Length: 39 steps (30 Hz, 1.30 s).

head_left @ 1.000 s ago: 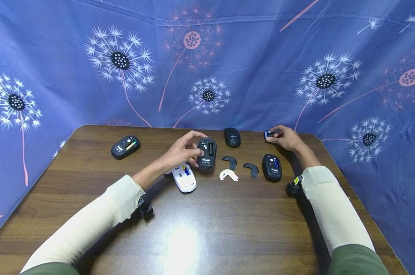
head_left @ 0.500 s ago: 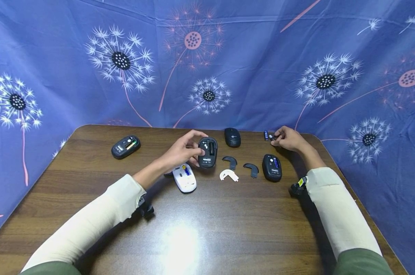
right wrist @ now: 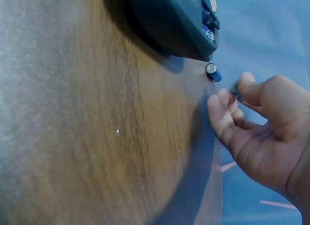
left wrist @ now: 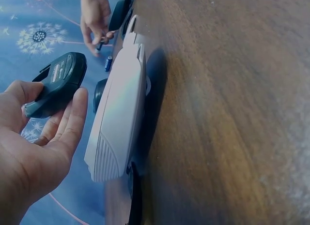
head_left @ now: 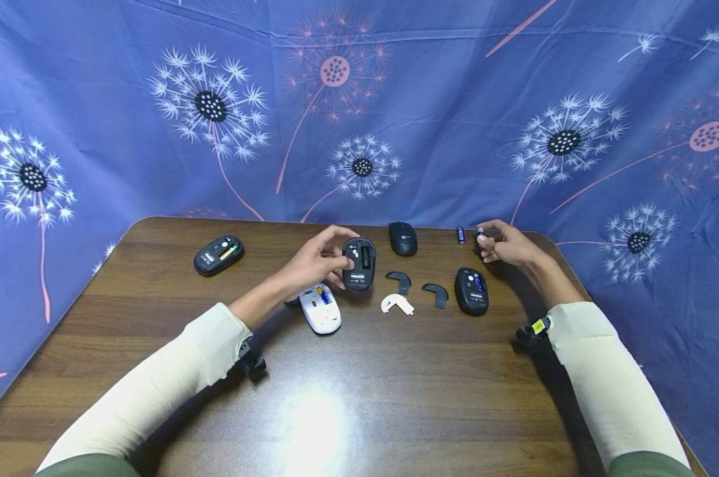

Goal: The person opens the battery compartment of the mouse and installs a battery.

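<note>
My left hand (head_left: 320,260) grips a black computer mouse (head_left: 359,265) with its underside turned toward me and its battery slot uncovered and dark inside. In the left wrist view, that mouse (left wrist: 58,82) sits between thumb and fingers, raised above the table. At the back right my right hand (head_left: 505,244) pinches a small battery (head_left: 480,232) between thumb and fingertips. Most of this battery is hidden by the fingers in the right wrist view. A blue battery (head_left: 461,236) lies on the table just left of the right hand.
Next to the left hand lies an overturned white mouse (head_left: 320,310). Black mice lie at far left (head_left: 218,255), back middle (head_left: 403,238) and right (head_left: 471,291). Two black battery covers (head_left: 435,295) and a white cover (head_left: 397,304) are in the middle. A blue curtain (head_left: 431,132) hangs behind.
My right hand has drawn slightly right, away from the blue battery on the table, and the battery in its fingertips has turned more upright. My left hand and its mouse have stayed put.
</note>
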Each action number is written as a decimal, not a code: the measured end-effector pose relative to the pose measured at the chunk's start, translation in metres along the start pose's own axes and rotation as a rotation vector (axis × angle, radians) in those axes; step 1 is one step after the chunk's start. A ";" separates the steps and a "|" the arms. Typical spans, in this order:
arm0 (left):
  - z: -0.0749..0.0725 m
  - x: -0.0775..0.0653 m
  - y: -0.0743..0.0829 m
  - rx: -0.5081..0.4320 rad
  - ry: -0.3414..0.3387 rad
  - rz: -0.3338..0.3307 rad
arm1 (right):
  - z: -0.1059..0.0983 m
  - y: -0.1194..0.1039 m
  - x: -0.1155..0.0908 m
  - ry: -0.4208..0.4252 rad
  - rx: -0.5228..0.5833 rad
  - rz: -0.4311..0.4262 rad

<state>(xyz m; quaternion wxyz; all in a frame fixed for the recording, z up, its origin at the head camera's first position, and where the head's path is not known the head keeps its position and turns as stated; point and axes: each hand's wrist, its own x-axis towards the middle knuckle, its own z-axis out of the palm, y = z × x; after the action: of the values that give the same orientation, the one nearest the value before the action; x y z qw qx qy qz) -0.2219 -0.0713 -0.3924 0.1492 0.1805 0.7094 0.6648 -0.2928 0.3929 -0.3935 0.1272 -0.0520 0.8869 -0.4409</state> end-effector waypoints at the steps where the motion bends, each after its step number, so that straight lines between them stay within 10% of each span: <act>1: 0.000 0.000 0.000 0.001 0.000 0.002 | 0.001 0.001 -0.001 0.011 0.058 0.002; 20: -0.002 0.000 -0.003 0.004 0.027 -0.021 | 0.031 -0.044 -0.034 0.068 0.312 -0.268; 39: -0.005 0.001 -0.002 -0.005 0.027 -0.021 | 0.096 -0.100 -0.046 0.085 0.224 -0.454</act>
<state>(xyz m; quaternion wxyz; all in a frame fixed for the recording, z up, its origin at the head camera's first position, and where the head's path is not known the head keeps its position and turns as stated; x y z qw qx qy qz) -0.2251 -0.0752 -0.3945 0.1469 0.1635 0.7115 0.6674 -0.2242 0.2682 -0.3607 -0.0074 -0.2171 0.8027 -0.5554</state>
